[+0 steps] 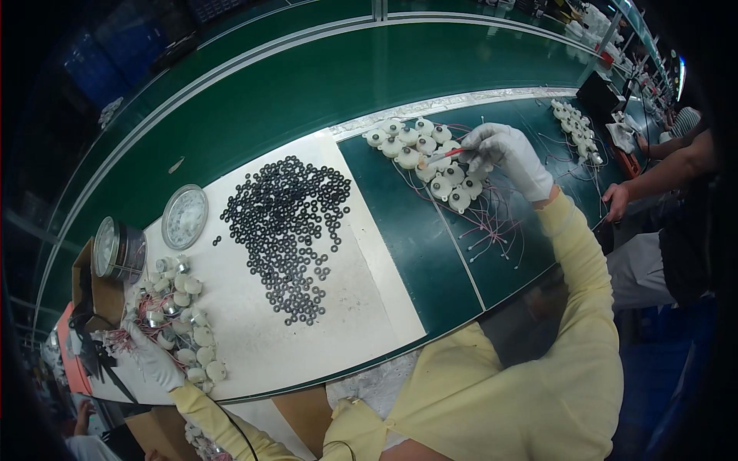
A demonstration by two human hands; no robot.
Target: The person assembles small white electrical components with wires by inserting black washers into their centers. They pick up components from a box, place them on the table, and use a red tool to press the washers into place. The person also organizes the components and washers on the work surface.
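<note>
My right hand [510,159], in a white glove, is closed around a slim brush-like tool [452,154] with a red handle. Its pale tip points left, over a cluster of white round motors [409,146] with dark centres and thin pinkish wires. At the lower left, my left hand [156,359], also gloved, lies at the edge of a heap of similar motors [201,336] with red wires. Its fingers look stretched out among the wires, partly hidden. Between the hands, many small black rings [288,223] are spread over a white sheet [361,300].
A round clear lid or dish [184,217] lies beyond the motor heap, near a round tin [108,247] and a cardboard box [96,296]. More motors [576,131] stand at the far right. A co-worker's hand [615,201] is at the table's right edge.
</note>
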